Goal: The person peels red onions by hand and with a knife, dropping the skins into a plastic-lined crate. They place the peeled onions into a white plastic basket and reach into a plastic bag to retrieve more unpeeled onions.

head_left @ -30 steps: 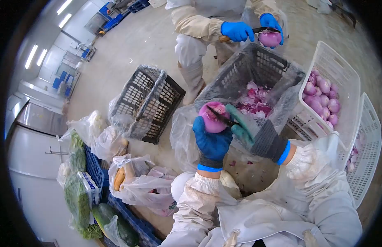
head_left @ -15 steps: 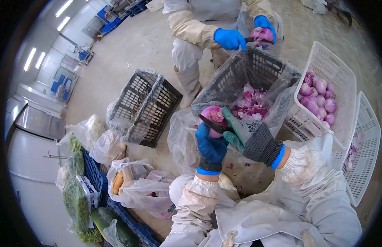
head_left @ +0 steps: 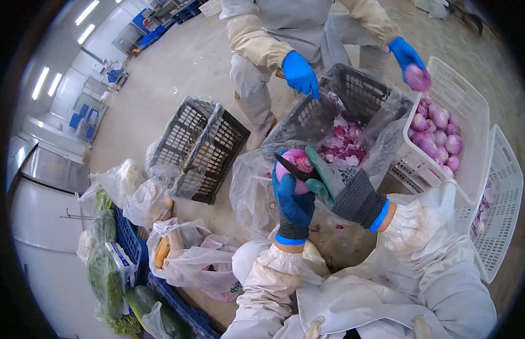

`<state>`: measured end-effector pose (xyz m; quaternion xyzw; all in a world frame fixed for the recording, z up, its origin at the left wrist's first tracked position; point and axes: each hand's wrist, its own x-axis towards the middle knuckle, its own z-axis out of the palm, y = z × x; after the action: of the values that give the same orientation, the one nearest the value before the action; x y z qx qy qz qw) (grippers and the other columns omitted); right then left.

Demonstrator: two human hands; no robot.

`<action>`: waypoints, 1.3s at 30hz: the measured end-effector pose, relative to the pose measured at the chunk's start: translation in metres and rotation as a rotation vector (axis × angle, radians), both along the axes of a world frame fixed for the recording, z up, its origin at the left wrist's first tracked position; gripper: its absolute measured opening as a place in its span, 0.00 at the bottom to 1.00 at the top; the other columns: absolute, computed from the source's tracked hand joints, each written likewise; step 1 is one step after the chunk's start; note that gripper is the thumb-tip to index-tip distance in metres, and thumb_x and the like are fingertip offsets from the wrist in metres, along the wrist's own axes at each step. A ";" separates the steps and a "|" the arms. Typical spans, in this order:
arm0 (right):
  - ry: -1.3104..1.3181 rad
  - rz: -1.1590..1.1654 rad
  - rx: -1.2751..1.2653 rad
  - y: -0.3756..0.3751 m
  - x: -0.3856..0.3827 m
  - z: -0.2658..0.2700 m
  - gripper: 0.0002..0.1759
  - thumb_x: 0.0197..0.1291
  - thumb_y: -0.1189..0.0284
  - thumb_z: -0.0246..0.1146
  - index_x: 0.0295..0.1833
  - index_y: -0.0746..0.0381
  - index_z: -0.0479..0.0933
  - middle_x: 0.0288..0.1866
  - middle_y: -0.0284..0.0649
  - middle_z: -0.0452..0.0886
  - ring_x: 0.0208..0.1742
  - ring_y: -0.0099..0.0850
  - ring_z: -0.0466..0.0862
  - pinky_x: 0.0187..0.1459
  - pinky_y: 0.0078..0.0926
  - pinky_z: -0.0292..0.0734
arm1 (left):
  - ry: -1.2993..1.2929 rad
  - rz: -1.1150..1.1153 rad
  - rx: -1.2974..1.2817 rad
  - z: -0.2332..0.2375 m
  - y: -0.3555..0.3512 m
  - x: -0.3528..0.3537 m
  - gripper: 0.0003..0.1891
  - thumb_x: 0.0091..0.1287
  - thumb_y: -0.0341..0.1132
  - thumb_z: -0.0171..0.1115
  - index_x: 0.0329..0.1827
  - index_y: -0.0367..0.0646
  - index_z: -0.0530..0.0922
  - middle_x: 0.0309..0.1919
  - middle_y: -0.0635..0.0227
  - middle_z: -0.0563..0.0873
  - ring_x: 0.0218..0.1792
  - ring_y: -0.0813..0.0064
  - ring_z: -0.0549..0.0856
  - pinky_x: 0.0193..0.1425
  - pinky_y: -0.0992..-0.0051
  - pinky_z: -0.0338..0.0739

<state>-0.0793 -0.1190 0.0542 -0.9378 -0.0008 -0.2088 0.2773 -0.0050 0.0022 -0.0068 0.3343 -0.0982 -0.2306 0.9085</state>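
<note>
The biggest thing in view is the black crate (head_left: 361,90), lined with clear plastic, at twelve o'clock from the person's hands. A heap of purple and white peelings (head_left: 346,140) lies in its bottom. At two to three o'clock a white basket (head_left: 476,107) leans tilted, with peeled onions (head_left: 439,131) piled against its lower wall. A second black crate (head_left: 201,144), wrapped in plastic, sits at nine to ten o'clock. Bags of greens (head_left: 107,271) are stacked at seven o'clock.

A co-worker crouches at twelve o'clock. One blue glove (head_left: 301,73) hangs over the crate rim, and the other (head_left: 405,52) holds a peeled onion over the white basket.

The person's right hand (head_left: 347,191), in a grey and green glove, is wrapped around the handle of a knife (head_left: 289,165). The left hand (head_left: 294,204), in a dark blue glove, cups the onion (head_left: 303,159) from below. Its fingers curl up both sides and the thumb is on the near face.

The onion is in mid-air just in front of the crate's near wall, above the plastic liner. It looks firm and dense, with some weight for its size. Its freshly bared skin is likely slick, so a full cupped grip round the widest part should hold better than a fingertip pinch. It is round and glossy, magenta fading to pale pink near the top. The dark blade lies across its upper face, touching it.
</note>
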 end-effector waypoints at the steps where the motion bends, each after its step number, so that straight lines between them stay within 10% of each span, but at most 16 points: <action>1: -0.001 -0.002 0.003 -0.001 -0.001 -0.002 0.37 0.64 0.59 0.60 0.73 0.63 0.57 0.31 0.49 0.80 0.29 0.46 0.81 0.31 0.41 0.73 | -0.001 -0.002 0.003 0.002 0.000 0.001 0.29 0.65 0.48 0.54 0.66 0.42 0.66 0.58 0.60 0.77 0.59 0.59 0.77 0.64 0.60 0.71; 18: 0.046 -0.054 0.102 -0.004 0.009 -0.024 0.32 0.65 0.62 0.58 0.71 0.60 0.61 0.53 0.50 0.80 0.44 0.47 0.83 0.41 0.40 0.78 | -0.070 0.069 -0.029 0.005 -0.003 0.000 0.33 0.61 0.45 0.61 0.68 0.40 0.64 0.58 0.60 0.75 0.59 0.64 0.76 0.66 0.62 0.69; 31: -0.209 0.060 0.467 -0.025 0.016 -0.042 0.24 0.70 0.65 0.51 0.68 0.63 0.64 0.46 0.49 0.83 0.40 0.42 0.85 0.40 0.36 0.78 | 0.178 0.016 -0.153 0.018 0.002 0.002 0.34 0.62 0.52 0.55 0.68 0.40 0.65 0.62 0.54 0.74 0.62 0.49 0.74 0.67 0.52 0.70; 33: 0.738 -0.086 1.030 -0.038 0.012 -0.008 0.23 0.68 0.71 0.52 0.67 0.65 0.65 0.52 0.50 0.81 0.47 0.39 0.84 0.46 0.33 0.77 | 0.227 -0.043 -0.192 0.019 0.004 0.001 0.35 0.62 0.53 0.55 0.68 0.40 0.64 0.62 0.52 0.73 0.64 0.48 0.72 0.69 0.48 0.67; 34: 0.741 -0.085 1.028 -0.037 0.011 -0.021 0.23 0.68 0.71 0.52 0.67 0.65 0.65 0.52 0.50 0.81 0.47 0.39 0.84 0.46 0.33 0.77 | 0.228 -0.041 -0.193 0.019 0.004 0.001 0.35 0.62 0.53 0.55 0.68 0.40 0.64 0.62 0.52 0.73 0.64 0.48 0.72 0.69 0.48 0.67; 39: -0.147 0.057 0.395 -0.013 -0.001 -0.027 0.25 0.68 0.69 0.58 0.68 0.63 0.65 0.52 0.45 0.82 0.43 0.33 0.85 0.41 0.34 0.80 | 0.248 -0.102 -0.210 0.008 0.005 0.007 0.33 0.64 0.55 0.52 0.66 0.43 0.67 0.60 0.54 0.75 0.59 0.52 0.76 0.62 0.54 0.74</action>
<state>-0.0802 -0.1319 0.0267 -0.8470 -0.0068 -0.2647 0.4609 0.0024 0.0074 0.0009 0.2009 -0.0257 -0.3044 0.9308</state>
